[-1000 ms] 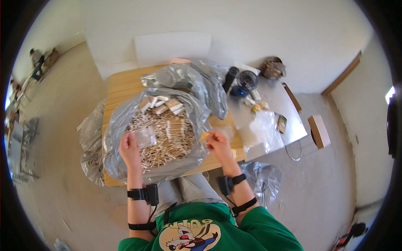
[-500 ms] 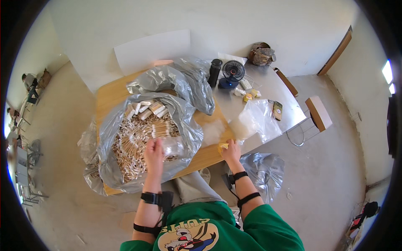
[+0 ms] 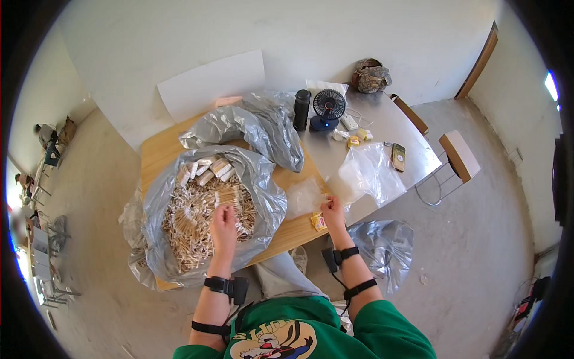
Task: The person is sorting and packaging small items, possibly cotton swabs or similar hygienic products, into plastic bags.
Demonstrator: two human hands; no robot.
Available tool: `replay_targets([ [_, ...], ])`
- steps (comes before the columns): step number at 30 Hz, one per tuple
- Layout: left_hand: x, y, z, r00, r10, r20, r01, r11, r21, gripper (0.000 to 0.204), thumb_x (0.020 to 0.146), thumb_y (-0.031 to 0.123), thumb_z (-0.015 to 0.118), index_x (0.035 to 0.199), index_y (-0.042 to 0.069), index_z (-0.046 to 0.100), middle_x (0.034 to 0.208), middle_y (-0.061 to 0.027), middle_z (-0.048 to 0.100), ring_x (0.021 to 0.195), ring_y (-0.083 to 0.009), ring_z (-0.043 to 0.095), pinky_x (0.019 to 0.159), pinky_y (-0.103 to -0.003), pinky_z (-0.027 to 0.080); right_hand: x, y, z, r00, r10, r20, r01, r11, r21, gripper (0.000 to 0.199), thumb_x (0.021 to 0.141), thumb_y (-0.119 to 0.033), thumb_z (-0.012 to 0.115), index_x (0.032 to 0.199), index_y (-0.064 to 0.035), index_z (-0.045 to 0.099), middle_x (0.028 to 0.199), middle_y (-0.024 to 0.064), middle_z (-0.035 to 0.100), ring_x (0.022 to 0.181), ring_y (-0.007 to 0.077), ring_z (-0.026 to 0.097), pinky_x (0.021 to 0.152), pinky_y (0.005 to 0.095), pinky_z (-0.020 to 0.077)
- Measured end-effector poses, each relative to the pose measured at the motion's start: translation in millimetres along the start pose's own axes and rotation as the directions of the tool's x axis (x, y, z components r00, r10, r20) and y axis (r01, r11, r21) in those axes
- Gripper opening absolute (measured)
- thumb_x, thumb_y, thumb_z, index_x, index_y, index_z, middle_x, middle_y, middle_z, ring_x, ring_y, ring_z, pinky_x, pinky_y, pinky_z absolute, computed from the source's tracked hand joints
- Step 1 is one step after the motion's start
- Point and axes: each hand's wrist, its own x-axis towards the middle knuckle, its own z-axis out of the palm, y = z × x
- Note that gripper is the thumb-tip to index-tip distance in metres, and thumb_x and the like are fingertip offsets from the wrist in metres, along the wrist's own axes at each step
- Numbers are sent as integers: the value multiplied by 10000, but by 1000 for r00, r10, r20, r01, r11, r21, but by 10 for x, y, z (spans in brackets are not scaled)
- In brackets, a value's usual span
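Note:
A grey plastic sack (image 3: pixel 272 200) stands open on the table, full of loose wooden-stick cotton swabs (image 3: pixel 182 224). Some wrapped packs of swabs (image 3: pixel 220 167) lie on top at the far side. My left hand (image 3: pixel 223 227) is over the sack's right half, fingers closed, just below a row of aligned swabs (image 3: pixel 230 196). Anything in its fingers is too small to make out. By the table's front edge my right hand (image 3: pixel 333 210) is pinched closed; what it grips is unclear. A yellow packet (image 3: pixel 318 222) lies just left of it. Thin clear bags (image 3: pixel 304 196) lie between the hands.
Behind the sack is another grey plastic bag (image 3: pixel 239 125). A black bottle (image 3: pixel 302 109), small fan (image 3: pixel 328 109), power strip (image 3: pixel 349 122), clear plastic bags (image 3: pixel 373 179) and a phone (image 3: pixel 398 158) sit on the metal table. A stool (image 3: pixel 459 157) stands right.
My right hand has let go of the yellow packet and moved slightly right. The clear bag beside my left hand no longer shows there. The whole view has shifted slightly.

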Motion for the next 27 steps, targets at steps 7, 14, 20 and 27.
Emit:
replay_targets([
  [7, 460, -230, -268, 962, 268, -54, -238, 918, 317, 142, 828, 101, 589, 956, 40, 594, 908, -130, 587, 766, -292, 581, 679, -358, 470, 79, -393, 431, 998, -15, 64, 43, 881, -471, 349, 782, -144, 622, 1086, -33, 490, 804, 122, 605, 795, 319, 590, 702, 406, 466],
  [14, 923, -196, -204, 883, 450, 130, -453, 750, 482, 288, 765, 54, 583, 1053, 72, 573, 1116, -128, 546, 1068, -318, 496, 897, -398, 414, -195, -423, 260, 947, -322, 4, 272, 792, -547, 288, 783, -103, 610, 1050, -40, 519, 971, 148, 578, 983, 311, 532, 817, 405, 425],
  [20, 1295, -283, 19, 846, 426, 319, -532, 643, 551, 579, 669, -48, 609, 1209, 140, 520, 1305, -135, 443, 1220, -316, 402, 986, -404, 368, -600, -285, -4, 965, -260, 22, 246, 880, -406, 177, 801, -70, 613, 963, -27, 555, 786, 116, 594, 710, 234, 594, 631, 333, 471],
  [27, 1243, -373, -170, 880, 332, 341, -465, 752, 467, 372, 733, -35, 538, 1076, 108, 566, 1147, -126, 550, 1115, -287, 494, 890, -397, 428, -721, 10, -225, 993, -108, 46, 116, 967, -229, 110, 830, -39, 591, 934, -18, 559, 711, 89, 589, 627, 142, 577, 598, 274, 475],
])
